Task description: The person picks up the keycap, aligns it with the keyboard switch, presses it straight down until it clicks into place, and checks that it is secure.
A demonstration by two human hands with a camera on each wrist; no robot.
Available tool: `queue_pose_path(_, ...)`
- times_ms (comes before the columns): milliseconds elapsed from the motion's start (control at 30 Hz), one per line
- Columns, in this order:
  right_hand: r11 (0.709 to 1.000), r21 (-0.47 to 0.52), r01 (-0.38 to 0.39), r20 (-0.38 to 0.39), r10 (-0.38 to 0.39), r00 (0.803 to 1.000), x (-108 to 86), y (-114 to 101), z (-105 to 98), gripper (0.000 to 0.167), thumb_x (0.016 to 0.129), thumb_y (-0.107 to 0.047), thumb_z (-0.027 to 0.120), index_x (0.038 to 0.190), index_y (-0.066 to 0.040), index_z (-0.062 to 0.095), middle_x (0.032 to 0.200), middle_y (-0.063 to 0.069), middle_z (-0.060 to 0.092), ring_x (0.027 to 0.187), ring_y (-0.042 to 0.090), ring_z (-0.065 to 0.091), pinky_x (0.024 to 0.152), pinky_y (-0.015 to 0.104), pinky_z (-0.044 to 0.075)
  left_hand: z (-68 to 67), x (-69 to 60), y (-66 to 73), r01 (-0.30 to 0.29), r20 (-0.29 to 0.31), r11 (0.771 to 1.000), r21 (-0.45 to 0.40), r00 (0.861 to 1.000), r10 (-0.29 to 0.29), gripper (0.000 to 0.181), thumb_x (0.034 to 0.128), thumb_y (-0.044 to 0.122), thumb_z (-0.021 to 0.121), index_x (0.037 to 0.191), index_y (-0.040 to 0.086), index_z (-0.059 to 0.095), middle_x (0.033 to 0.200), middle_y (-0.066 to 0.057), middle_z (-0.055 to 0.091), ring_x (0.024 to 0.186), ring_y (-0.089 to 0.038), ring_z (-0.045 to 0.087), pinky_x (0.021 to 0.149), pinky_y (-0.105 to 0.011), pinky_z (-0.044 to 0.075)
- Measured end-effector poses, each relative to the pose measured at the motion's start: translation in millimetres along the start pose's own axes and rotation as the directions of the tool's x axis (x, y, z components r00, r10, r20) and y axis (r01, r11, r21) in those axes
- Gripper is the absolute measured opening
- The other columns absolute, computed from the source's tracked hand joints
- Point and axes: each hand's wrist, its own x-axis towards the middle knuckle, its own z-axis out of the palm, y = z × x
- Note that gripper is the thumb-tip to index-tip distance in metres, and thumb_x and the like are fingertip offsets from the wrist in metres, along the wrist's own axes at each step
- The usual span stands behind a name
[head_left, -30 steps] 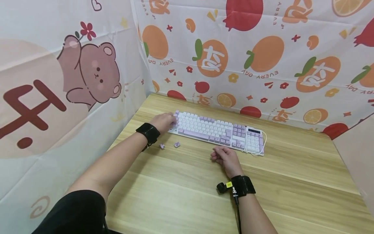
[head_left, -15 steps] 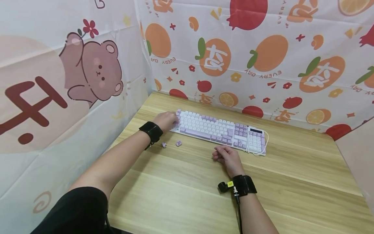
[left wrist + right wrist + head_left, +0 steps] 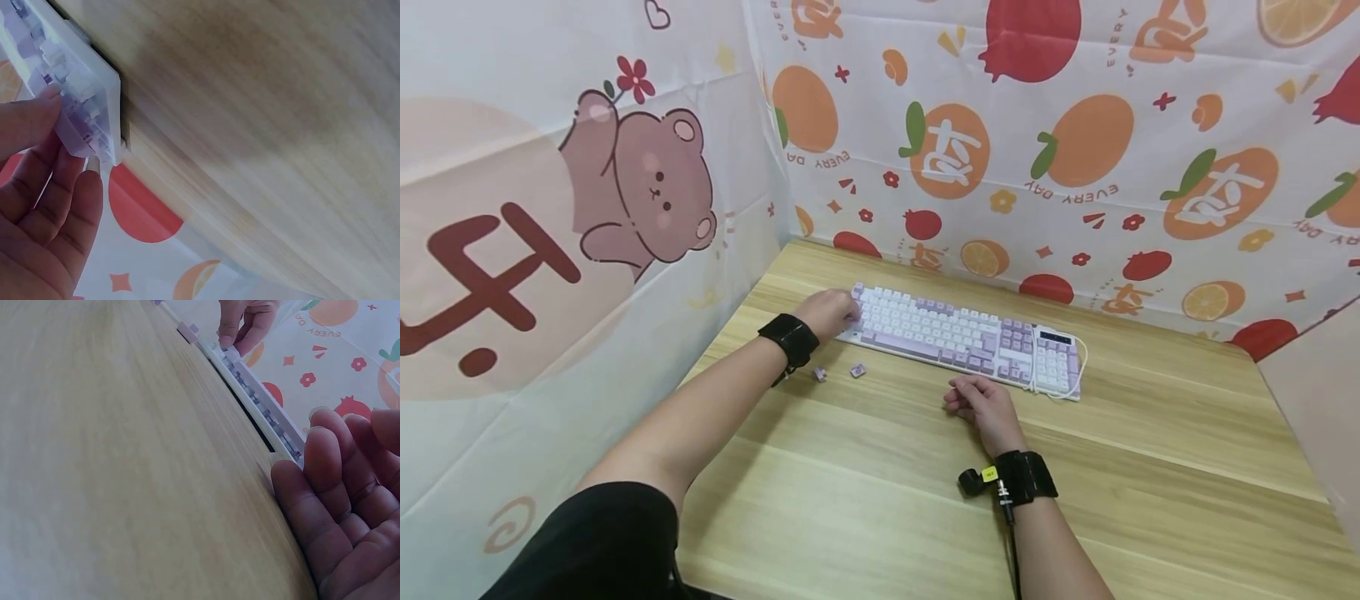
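A white and purple keyboard [image 3: 917, 325] lies slantwise across the back of the table. At its left end my left hand [image 3: 826, 313] pinches a purple keycap [image 3: 72, 132] between thumb and fingers, seen close in the left wrist view; the fingers partly cover it, and whether it has come off its switch cannot be told. Two loose purple keycaps [image 3: 857, 371] lie on the wood in front of the keyboard. My right hand [image 3: 987, 410] rests on the table near the keyboard's front edge, fingers loosely curled and holding nothing.
A white cable [image 3: 1081, 358] is looped around the keyboard's right end. Printed cloth [image 3: 865, 108] hangs behind the wooden table [image 3: 865, 483], and another sheet with a bear [image 3: 655, 183] hangs along its left side. Each wrist wears a black strap [image 3: 1030, 477].
The head view shifts slightly. My left hand stays at the keyboard's left end, and the right hand keeps its place on the table. The loose keycaps have not moved.
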Motion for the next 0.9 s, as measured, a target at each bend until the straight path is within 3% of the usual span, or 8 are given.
queue_pose_path(300,1.0,0.015,0.002,-0.018,-0.002,1.0,11.9,21.3,-4.9,0.033,0.101,-0.016,0.055,0.117,0.013,0.059,0.086,0.008,0.07,0.079,0.017,0.067,0.077,0.03,0.058,5.4,-4.6,2.2,-0.021,-0.022,0.996,0.086,0.999,0.023,0.012,0.0874,0.006,0.073,0.097,0.012,0.079,0.102,-0.005,0.075,0.101,-0.023,0.069,0.091,-0.038,0.055)
queue_pose_path(567,1.0,-0.009,0.03,-0.034,-0.03,0.999,11.2,25.4,-2.7,0.03,0.1,-0.017,0.057,0.113,0.009,0.062,0.086,0.008,0.07,0.078,0.017,0.068,0.075,0.03,0.058,6.4,-11.9,7.4,-0.015,-0.105,0.984,0.179,0.994,0.034,0.014,0.0866,0.003,0.072,0.093,0.013,0.08,0.097,-0.003,0.076,0.09,-0.022,0.069,0.082,-0.036,0.056)
queue_pose_path(767,0.999,-0.017,0.044,-0.029,-0.045,0.999,11.2,24.4,-3.9,0.031,0.1,-0.018,0.057,0.113,0.009,0.062,0.086,0.008,0.07,0.078,0.017,0.068,0.074,0.029,0.058,9.0,-21.5,14.7,-0.038,-0.141,0.946,0.321,0.986,0.087,0.02,0.0869,-0.003,0.065,0.086,0.011,0.079,0.079,-0.004,0.074,0.065,-0.016,0.062,0.061,-0.032,0.054)
queue_pose_path(900,0.999,-0.028,0.047,-0.034,-0.047,0.998,13.0,21.9,-6.5,0.033,0.1,-0.021,0.058,0.114,0.008,0.062,0.087,0.008,0.07,0.079,0.017,0.067,0.076,0.029,0.058,10.4,-27.7,22.3,-0.024,-0.122,0.925,0.378,0.99,0.075,0.016,0.0881,0.002,0.062,0.087,0.009,0.076,0.071,-0.004,0.069,0.054,-0.013,0.05,0.047,-0.029,0.046)
